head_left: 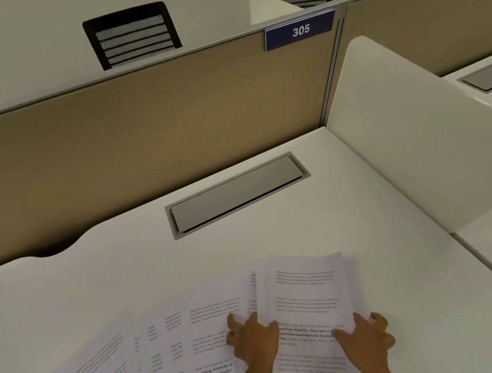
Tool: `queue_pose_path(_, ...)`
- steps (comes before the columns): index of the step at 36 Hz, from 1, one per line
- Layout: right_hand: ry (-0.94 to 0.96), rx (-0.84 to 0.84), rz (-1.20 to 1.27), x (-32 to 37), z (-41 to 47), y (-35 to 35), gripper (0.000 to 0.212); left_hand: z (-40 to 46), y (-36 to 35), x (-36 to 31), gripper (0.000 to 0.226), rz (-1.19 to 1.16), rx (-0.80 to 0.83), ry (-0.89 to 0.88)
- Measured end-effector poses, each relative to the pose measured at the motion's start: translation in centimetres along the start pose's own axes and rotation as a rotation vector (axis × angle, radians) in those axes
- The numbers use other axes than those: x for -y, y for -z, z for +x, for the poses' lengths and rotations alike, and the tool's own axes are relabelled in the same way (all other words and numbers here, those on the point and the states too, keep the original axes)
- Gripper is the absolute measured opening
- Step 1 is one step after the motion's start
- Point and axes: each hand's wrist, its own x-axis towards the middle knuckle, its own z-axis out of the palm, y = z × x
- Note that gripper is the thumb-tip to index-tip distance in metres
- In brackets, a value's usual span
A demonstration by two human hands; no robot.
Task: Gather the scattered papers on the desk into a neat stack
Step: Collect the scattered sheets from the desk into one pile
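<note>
Several printed white sheets lie fanned across the near part of the white desk point(276, 238). A loose pile of sheets point(307, 290) sits at the right of the spread, its edges uneven. My left hand point(252, 340) grips the pile's left edge, thumb on top. My right hand point(367, 337) holds the pile's right edge, thumb pressed on the top sheet. More overlapping sheets point(142, 363) trail off to the left, toward the near edge of the desk.
A grey cable hatch point(236, 193) is set into the desk behind the papers. A tan partition point(138, 131) with a blue "305" sign point(300, 30) closes the back. A white side divider point(418, 140) stands at the right. Black chair backs show beyond.
</note>
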Motion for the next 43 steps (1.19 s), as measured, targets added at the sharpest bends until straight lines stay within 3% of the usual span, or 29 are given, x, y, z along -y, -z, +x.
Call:
queue_pose_path(9,0.091,0.060,0.101,0.5,0.5,-0.7,0.075,0.7,0.5,0.3,0.057,0.051,0.003,-0.006)
queue_pose_path(16,0.005,0.028,0.013,1.9,-0.2,-1.7,0.097,0.5,0.5,0.5,0.069,0.015,0.011,-0.011)
queue_pose_path(21,0.013,0.076,0.153,2.1,-0.7,-1.6,0.090,0.0,0.4,0.6,0.073,-0.140,0.079,-0.141)
queue_pose_path(25,0.039,0.121,0.301,1.0,-1.0,-1.4,0.082,-0.6,0.8,0.4,0.052,-0.258,0.119,-0.198)
queue_pose_path(29,0.050,0.203,0.538,0.6,-1.0,-1.2,0.077,-1.2,1.7,0.5,0.062,-0.518,0.205,-0.173)
queue_pose_path(34,0.084,0.319,0.642,-0.1,-1.7,-0.4,0.036,-2.2,3.6,0.7,0.047,-0.596,0.352,-0.187)
queue_pose_path(39,0.028,0.384,0.826,-0.7,-4.0,1.3,0.042,-3.0,7.3,1.8,0.045,-0.683,0.401,-0.266)
queue_pose_path(43,0.061,0.425,0.882,-0.9,-5.5,2.1,0.034,-3.9,10.5,3.7,0.045,-0.781,0.580,-0.325)
